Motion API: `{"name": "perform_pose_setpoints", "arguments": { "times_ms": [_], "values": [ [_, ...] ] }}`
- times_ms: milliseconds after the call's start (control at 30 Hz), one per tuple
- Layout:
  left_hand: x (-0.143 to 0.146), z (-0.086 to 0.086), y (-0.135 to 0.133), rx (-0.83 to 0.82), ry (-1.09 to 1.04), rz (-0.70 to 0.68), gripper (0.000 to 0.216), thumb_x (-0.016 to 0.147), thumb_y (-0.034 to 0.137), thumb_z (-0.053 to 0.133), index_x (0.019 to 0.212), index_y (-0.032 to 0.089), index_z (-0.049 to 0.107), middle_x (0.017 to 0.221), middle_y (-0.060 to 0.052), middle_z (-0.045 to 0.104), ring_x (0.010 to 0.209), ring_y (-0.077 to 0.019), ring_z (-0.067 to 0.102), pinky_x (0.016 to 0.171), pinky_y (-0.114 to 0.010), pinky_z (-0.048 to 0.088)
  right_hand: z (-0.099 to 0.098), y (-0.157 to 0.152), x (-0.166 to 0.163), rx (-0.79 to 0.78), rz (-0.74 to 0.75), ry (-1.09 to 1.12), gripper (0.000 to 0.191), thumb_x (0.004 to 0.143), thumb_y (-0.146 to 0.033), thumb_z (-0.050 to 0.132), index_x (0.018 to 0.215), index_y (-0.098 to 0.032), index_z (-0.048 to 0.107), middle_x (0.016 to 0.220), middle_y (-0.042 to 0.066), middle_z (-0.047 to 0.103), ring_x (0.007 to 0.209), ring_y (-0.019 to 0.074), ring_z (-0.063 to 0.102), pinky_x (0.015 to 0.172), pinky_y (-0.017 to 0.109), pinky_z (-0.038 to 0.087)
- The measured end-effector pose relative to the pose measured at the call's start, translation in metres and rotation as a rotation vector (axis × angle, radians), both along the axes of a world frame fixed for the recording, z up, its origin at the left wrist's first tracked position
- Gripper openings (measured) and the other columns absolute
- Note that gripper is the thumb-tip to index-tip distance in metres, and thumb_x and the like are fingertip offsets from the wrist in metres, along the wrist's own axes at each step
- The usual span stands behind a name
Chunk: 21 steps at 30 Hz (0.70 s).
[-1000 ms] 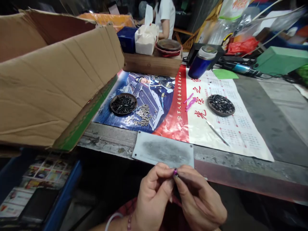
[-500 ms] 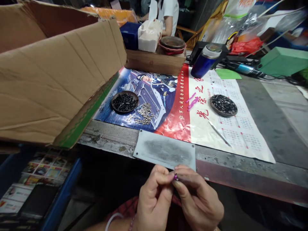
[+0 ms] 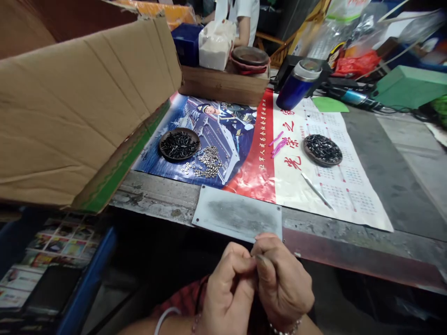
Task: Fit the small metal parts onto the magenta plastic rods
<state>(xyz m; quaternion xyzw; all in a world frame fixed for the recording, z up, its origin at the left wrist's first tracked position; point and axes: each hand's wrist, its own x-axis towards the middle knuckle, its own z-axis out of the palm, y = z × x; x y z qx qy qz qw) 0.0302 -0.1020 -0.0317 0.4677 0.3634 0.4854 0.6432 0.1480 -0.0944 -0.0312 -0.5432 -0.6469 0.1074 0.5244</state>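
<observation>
My left hand [image 3: 228, 293] and my right hand [image 3: 283, 284] are pressed together below the table's front edge, both with fingers pinched. Between the fingertips a thin metal pin shows; what else they hold is hidden. On the table, a dark dish of black pins [image 3: 179, 144] sits beside a heap of small silver rings [image 3: 208, 163]. A second dish of black pins [image 3: 322, 150] lies to the right, with pink tubes [image 3: 278, 144] and a thin metal tool [image 3: 316, 190] near it.
A large cardboard box flap [image 3: 77, 107] overhangs the left side. A calendar poster [image 3: 349, 186] covers the table, with a grey metal plate [image 3: 237, 214] at its front edge. A blue flask [image 3: 296, 85], wooden box [image 3: 223, 86] and tissue pack stand behind. Another person sits at the back.
My hands have closed tighter together and dropped slightly; the small purple piece seen at the fingertips before is now hidden.
</observation>
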Motion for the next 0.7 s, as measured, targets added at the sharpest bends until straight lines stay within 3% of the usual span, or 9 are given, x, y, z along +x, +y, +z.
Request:
{"name": "perform_pose_setpoints", "arguments": {
  "times_ms": [100, 300, 500, 700],
  "values": [
    [-0.001, 0.002, 0.0, 0.007, 0.018, 0.013, 0.013, 0.101, 0.019, 0.055, 0.095, 0.024, 0.064, 0.088, 0.0, 0.052, 0.08, -0.0146, 0.054, 0.075, -0.023, 0.047, 0.003, 0.0, 0.003, -0.031, 0.032, 0.064, 0.031, 0.106, -0.028, 0.05, 0.075, -0.021, 0.05, 0.068, -0.001, 0.054, 0.065, 0.0133, 0.055, 0.061, 0.027, 0.048],
    [-0.004, 0.001, -0.001, 0.031, 0.04, 0.06, 0.018, 0.1, 0.014, 0.056, 0.103, 0.027, 0.07, 0.094, -0.002, 0.059, 0.084, -0.0155, 0.06, 0.077, -0.023, 0.048, 0.007, -0.005, 0.003, -0.193, 0.188, 0.106, 0.038, 0.11, -0.033, 0.036, 0.076, -0.021, 0.049, 0.066, -0.002, 0.048, 0.059, 0.0116, 0.049, 0.054, 0.025, 0.039],
    [-0.005, 0.0, 0.003, 0.049, 0.052, 0.101, 0.021, 0.1, 0.013, 0.055, 0.103, 0.027, 0.071, 0.092, -0.002, 0.061, 0.084, -0.0158, 0.061, 0.079, -0.024, 0.049, 0.013, -0.003, -0.002, -0.218, 0.167, 0.063, 0.023, 0.105, -0.018, 0.042, 0.085, -0.02, 0.053, 0.076, -0.001, 0.054, 0.064, 0.0105, 0.055, 0.059, 0.02, 0.048],
    [-0.005, 0.001, 0.005, 0.106, 0.078, 0.128, 0.026, 0.1, 0.009, 0.052, 0.103, 0.028, 0.07, 0.093, -0.001, 0.059, 0.084, -0.0138, 0.061, 0.079, -0.021, 0.05, 0.015, -0.004, -0.002, -0.139, 0.083, -0.071, 0.017, 0.105, -0.025, 0.047, 0.098, -0.019, 0.061, 0.088, 0.005, 0.064, 0.076, 0.0135, 0.066, 0.067, 0.021, 0.058]
  ]
}}
